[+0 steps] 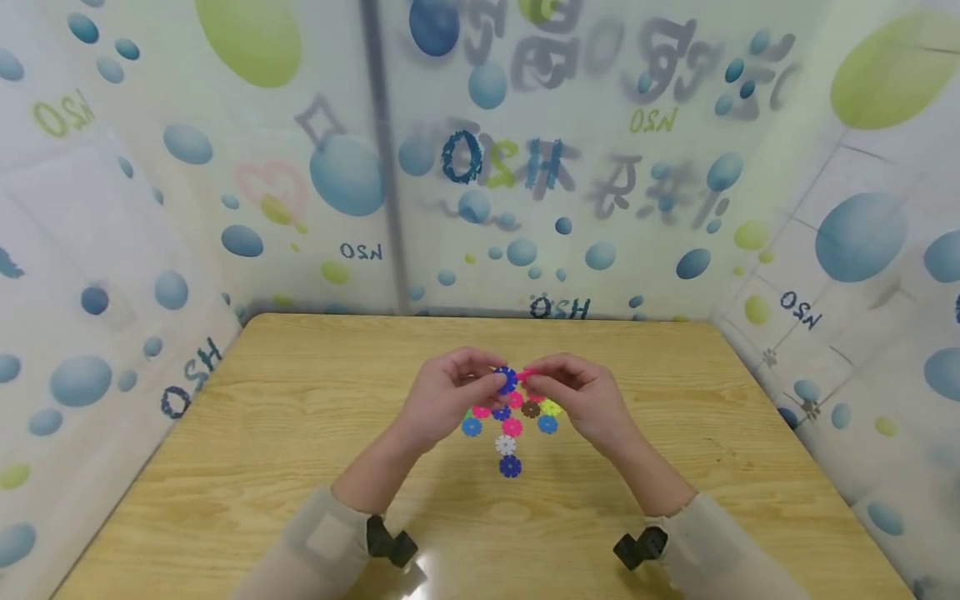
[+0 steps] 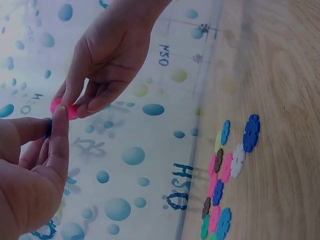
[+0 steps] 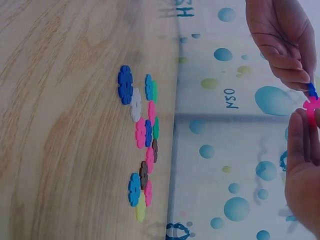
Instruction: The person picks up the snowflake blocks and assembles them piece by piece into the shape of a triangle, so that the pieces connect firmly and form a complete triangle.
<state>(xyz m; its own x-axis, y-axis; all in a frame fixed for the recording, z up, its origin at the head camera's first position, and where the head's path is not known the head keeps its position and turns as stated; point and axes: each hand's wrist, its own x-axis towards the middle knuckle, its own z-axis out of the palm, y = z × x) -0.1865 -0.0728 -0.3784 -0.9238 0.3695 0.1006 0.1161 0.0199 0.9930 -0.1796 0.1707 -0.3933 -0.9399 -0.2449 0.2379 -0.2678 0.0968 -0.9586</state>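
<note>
My left hand (image 1: pixel 438 404) pinches a dark blue notched plastic disc (image 1: pixel 506 380) between thumb and fingers. My right hand (image 1: pixel 588 404) pinches a pink notched disc (image 3: pixel 312 105). In the right wrist view, the blue disc's edge meets the pink disc's edge; whether they are locked together I cannot tell. Both hands are raised above the table, partly covering a group of similar discs in the head view. That group includes a dark blue disc (image 1: pixel 510 466), a white disc (image 1: pixel 506 445), a pink disc (image 1: pixel 512 427) and light blue discs (image 1: pixel 547 424) at either side.
The discs lie close together on the wooden table (image 1: pixel 300 467), among them brown (image 3: pixel 144 175), yellow (image 3: pixel 141 207) and green (image 3: pixel 156 128) ones. Printed curtain-like walls (image 1: pixel 480 250) stand behind and at both sides of the table. Dark wrist cameras (image 1: pixel 392 542) sit at both cuffs.
</note>
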